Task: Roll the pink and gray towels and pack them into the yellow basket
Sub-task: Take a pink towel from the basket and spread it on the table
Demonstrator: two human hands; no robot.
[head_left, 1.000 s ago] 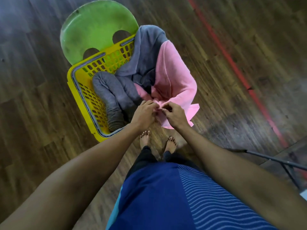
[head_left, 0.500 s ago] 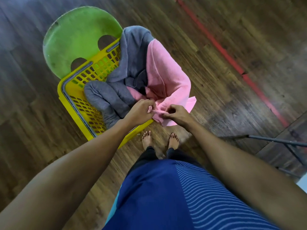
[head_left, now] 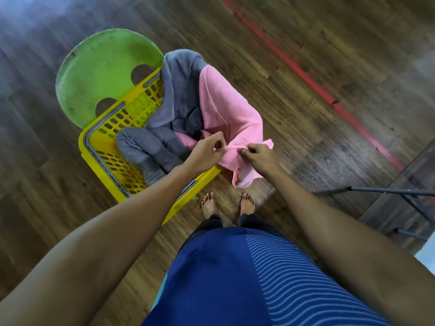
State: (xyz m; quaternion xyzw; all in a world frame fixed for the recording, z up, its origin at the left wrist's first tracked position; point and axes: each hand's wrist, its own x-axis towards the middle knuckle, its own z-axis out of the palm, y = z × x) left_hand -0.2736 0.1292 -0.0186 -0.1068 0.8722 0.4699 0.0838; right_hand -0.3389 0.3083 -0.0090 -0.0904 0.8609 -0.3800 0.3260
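A yellow slotted basket (head_left: 98,158) stands on a green stool. A rolled gray towel (head_left: 141,149) lies inside it. A loose gray towel (head_left: 181,90) drapes over the basket's far right side, and a pink towel (head_left: 226,109) hangs over the right rim beside it. My left hand (head_left: 207,150) and my right hand (head_left: 259,156) both pinch the near edge of the pink towel, a short strip of cloth stretched between them. A pink corner dangles below my right hand, outside the basket.
The green stool (head_left: 101,74) sits on a wooden floor. A red line (head_left: 306,76) crosses the floor at the right. Black metal legs (head_left: 388,191) reach in from the right edge. My bare feet (head_left: 228,203) stand just in front of the basket.
My hands have drawn slightly apart along the pink towel's edge and lifted it a little. The view has shifted, so basket and stool sit lower and more central.
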